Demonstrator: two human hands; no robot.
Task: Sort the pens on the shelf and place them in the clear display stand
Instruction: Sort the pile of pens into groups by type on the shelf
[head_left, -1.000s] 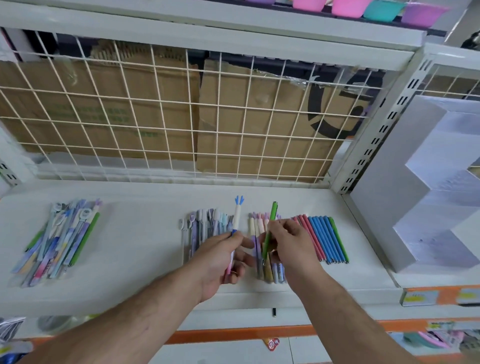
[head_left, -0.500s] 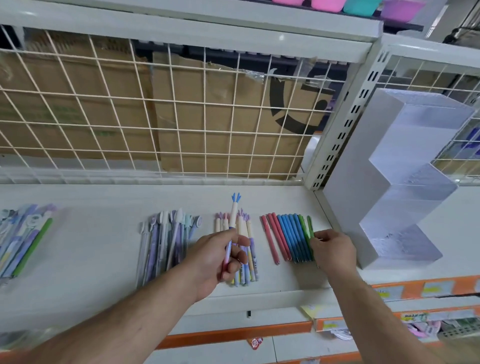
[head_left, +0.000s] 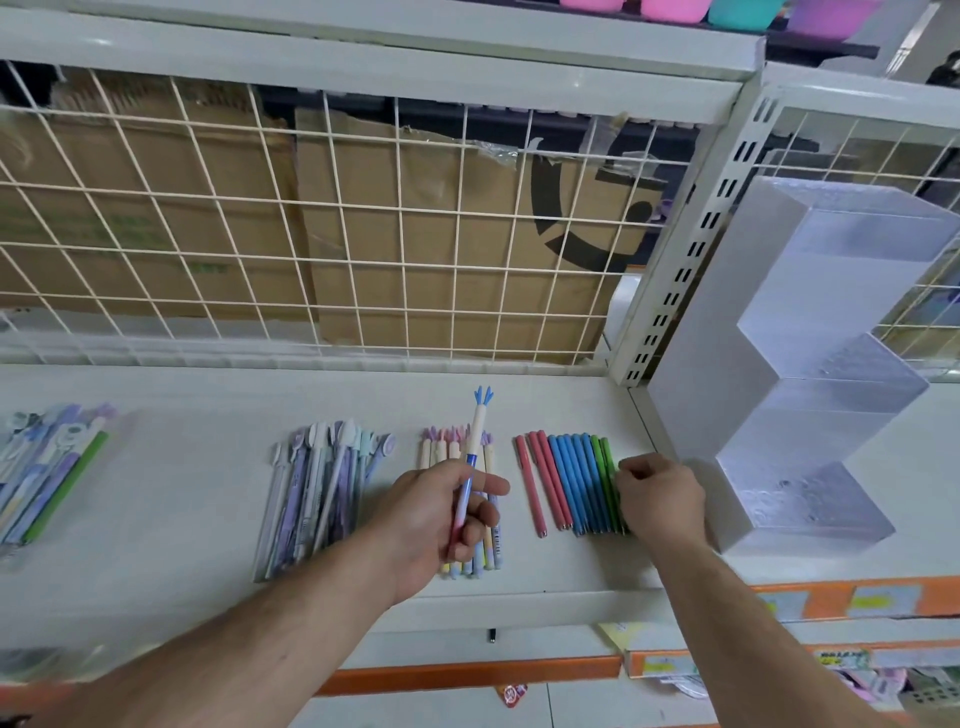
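Note:
On the white shelf (head_left: 182, 499) lie sorted groups of pens. My left hand (head_left: 441, 512) grips a pen with a blue leafy cap (head_left: 477, 441), holding it upright over a row of pastel carrot-style pens (head_left: 488, 551). To its right lies a row of red, blue and green pens (head_left: 569, 480). My right hand (head_left: 657, 499) rests with curled fingers at the green pens on that row's right end. A pile of purple and grey pens (head_left: 322, 483) is left of centre. The clear stepped display stand (head_left: 810, 384) is at the right, with no pens visible in it.
A mixed pile of pens (head_left: 49, 467) lies at the far left. A wire grid panel (head_left: 332, 234) with cardboard behind it backs the shelf. A perforated white upright (head_left: 691, 249) stands beside the stand. Orange price rails (head_left: 852, 597) run below.
My right hand has carried the green pen right and set it down at the end of the red, blue and green row. My left hand keeps its pen. The view has shifted right.

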